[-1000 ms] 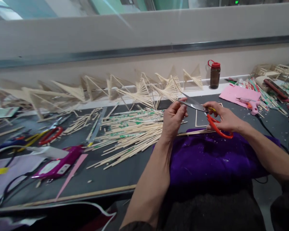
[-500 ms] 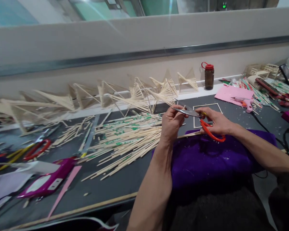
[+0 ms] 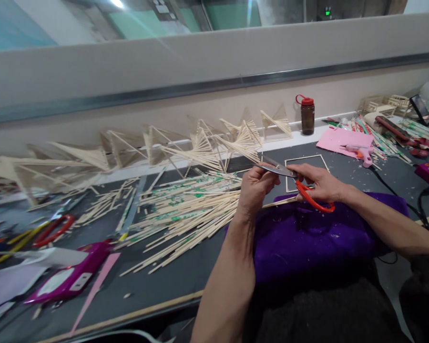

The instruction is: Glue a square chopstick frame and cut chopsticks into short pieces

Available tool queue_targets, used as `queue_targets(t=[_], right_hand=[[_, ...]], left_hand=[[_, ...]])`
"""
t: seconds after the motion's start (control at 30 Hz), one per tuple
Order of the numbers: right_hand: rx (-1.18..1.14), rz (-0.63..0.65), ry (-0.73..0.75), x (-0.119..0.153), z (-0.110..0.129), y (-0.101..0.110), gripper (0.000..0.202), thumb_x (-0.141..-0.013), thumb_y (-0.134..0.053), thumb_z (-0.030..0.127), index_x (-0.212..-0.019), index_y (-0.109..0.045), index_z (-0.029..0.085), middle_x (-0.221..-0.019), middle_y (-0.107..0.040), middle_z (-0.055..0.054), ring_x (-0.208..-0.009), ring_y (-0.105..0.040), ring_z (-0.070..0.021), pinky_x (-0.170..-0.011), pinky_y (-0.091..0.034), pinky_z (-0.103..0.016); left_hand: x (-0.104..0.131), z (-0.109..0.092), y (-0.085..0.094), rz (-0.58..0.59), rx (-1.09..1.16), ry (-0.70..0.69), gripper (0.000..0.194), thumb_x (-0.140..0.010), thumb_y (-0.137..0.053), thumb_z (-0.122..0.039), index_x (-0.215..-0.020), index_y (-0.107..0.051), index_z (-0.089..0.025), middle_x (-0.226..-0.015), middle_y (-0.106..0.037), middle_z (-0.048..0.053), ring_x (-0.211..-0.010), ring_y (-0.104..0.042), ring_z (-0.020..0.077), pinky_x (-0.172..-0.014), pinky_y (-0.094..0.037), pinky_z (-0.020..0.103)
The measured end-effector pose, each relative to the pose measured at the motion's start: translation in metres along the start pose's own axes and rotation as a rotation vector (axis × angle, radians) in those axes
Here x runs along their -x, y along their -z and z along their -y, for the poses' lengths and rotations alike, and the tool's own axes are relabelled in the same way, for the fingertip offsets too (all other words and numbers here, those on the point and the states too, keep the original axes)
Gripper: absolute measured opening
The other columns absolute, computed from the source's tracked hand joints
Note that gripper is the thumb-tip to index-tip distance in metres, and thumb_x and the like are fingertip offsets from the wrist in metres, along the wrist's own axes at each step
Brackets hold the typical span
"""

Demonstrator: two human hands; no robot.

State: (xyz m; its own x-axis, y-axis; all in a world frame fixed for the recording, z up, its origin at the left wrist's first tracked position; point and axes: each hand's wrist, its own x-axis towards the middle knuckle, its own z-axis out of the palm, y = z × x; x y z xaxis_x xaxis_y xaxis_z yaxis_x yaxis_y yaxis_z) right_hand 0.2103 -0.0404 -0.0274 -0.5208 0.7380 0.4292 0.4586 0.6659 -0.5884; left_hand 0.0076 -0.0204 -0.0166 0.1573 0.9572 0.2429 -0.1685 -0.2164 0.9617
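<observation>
My right hand (image 3: 316,182) is closed around the red-handled scissors (image 3: 314,199). The metal blades point left, slightly apart, over my left fingers. My left hand (image 3: 256,188) is closed in a pinch at the blades. A pale thin wooden stick (image 3: 279,167) shows in part between the blades, the rest mostly hidden by my fingers. Below the hands, another thin stick (image 3: 280,203) lies over the purple cloth (image 3: 314,247) in my lap. Beyond the scissors a rectangular stick frame (image 3: 303,158) lies on the dark table.
Loose wooden sticks (image 3: 196,224) spread left of my hands. Fan-shaped stick models (image 3: 203,147) stand along the wall. A brown bottle (image 3: 308,119) stands behind. At right lie pink paper (image 3: 338,139) and a pink glue gun (image 3: 361,151); at left, a magenta power strip (image 3: 75,276).
My right fingers have closed further over the scissors' pivot, and my left fingertips sit slightly lower against the blades. The view has shifted a little.
</observation>
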Motion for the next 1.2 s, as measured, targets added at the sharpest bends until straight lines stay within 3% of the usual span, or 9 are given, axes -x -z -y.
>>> queue_targets(t=[0.47,0.8,1.2], right_hand=[[-0.016,0.066,-0.026,-0.0003,0.0032,-0.001,0.067,-0.08,-0.065,0.037,-0.141,-0.04,0.026,-0.098,-0.057,-0.004,-0.075,-0.048,-0.0151,-0.073,-0.044,-0.033],[0.057,0.031,-0.009,0.002,0.0076,-0.0032,0.053,-0.082,-0.052,0.018,-0.135,-0.044,0.025,-0.103,-0.059,-0.006,-0.076,-0.05,-0.0156,-0.075,-0.045,-0.033],[0.053,-0.031,0.016,0.0014,0.0032,-0.0078,0.054,-0.081,-0.053,0.016,-0.134,-0.046,0.024,-0.107,-0.059,-0.007,-0.077,-0.051,-0.0151,-0.074,-0.045,-0.033]], left_hand=[[-0.0006,0.0064,0.0011,0.052,-0.018,0.0,0.013,-0.069,-0.065,-0.027,-0.067,-0.061,-0.016,-0.048,-0.051,-0.005,-0.037,-0.031,0.0022,-0.038,-0.019,0.016],[0.0018,0.0053,-0.0012,0.06,-0.047,-0.01,0.022,-0.069,-0.068,-0.036,-0.07,-0.061,-0.016,-0.048,-0.051,-0.005,-0.036,-0.028,0.0025,-0.037,-0.017,0.017],[0.0014,0.0013,-0.0032,0.048,-0.005,0.009,0.021,-0.061,-0.072,-0.028,-0.074,-0.06,-0.017,-0.052,-0.06,-0.003,-0.036,-0.032,0.0032,-0.035,-0.018,0.017]])
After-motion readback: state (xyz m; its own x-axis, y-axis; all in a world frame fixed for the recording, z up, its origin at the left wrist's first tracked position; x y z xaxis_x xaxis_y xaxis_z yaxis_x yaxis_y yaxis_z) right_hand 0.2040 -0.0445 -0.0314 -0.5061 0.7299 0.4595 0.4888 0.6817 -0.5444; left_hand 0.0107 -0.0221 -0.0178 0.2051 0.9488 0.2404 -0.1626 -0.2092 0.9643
